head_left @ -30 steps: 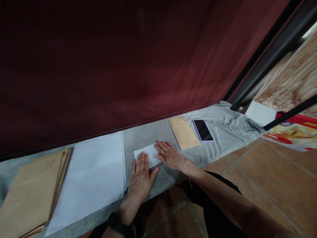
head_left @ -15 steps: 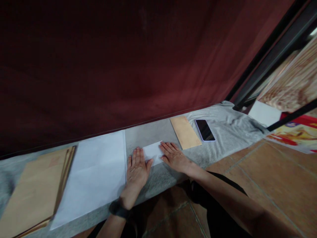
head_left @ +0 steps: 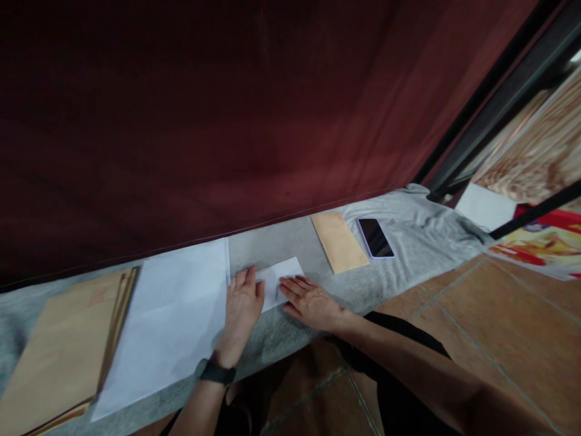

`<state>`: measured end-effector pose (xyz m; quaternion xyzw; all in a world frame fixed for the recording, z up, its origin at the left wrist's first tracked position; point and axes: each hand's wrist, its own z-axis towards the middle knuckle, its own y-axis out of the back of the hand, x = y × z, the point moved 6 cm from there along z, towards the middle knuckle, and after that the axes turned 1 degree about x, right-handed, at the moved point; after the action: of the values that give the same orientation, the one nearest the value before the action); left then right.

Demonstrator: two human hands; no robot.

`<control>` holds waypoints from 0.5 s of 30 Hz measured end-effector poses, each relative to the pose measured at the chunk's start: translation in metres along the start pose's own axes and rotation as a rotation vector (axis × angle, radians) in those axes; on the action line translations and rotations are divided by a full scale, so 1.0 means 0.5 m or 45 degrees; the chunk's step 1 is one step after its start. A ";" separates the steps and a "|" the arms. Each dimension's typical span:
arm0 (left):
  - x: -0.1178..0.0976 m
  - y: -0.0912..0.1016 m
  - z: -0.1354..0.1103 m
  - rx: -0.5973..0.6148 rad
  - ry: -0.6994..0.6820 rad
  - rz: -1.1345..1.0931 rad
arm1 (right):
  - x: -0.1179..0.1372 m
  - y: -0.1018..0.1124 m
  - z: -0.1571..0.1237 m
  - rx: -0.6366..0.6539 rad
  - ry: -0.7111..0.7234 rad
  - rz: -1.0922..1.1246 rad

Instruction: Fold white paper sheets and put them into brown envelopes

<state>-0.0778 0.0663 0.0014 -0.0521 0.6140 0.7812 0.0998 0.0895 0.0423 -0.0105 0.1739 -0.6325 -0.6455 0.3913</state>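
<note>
A small folded white paper (head_left: 270, 283) lies flat on the grey cloth (head_left: 276, 245) between my hands. My left hand (head_left: 242, 297) rests on its left end, fingers stretched out and pointing away from me, beside the large white sheets. Across the right part of the paper lies my right hand (head_left: 308, 300), its fingers flat and pointing left. Both palms face down, and parts of the paper are hidden under them. Just right of my right hand is a small brown envelope (head_left: 340, 242).
Large white sheets of paper (head_left: 172, 321) lie to the left, next to a stack of big brown envelopes (head_left: 68, 339). A phone (head_left: 375, 238) in a purple case sits beyond the small envelope. A dark red curtain (head_left: 227, 121) hangs behind; tiled floor (head_left: 499, 321) is at right.
My right hand has slid left and slightly nearer to me over the paper, baring its right corner. My left hand has shifted a little left.
</note>
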 end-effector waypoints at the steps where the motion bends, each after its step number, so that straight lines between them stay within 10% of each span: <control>1: 0.004 0.000 0.005 -0.013 0.007 -0.013 | 0.001 0.000 0.001 -0.002 0.001 -0.007; 10: 0.023 0.006 0.018 -0.036 0.133 -0.166 | 0.016 0.014 0.011 -0.007 0.035 -0.089; 15: 0.055 0.012 0.025 0.015 0.454 -0.781 | 0.017 0.018 0.012 0.005 0.071 -0.066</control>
<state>-0.1055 0.0794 0.0041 -0.3690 0.5822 0.6899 0.2213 0.0822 0.0410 0.0013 0.2089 -0.6180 -0.6489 0.3916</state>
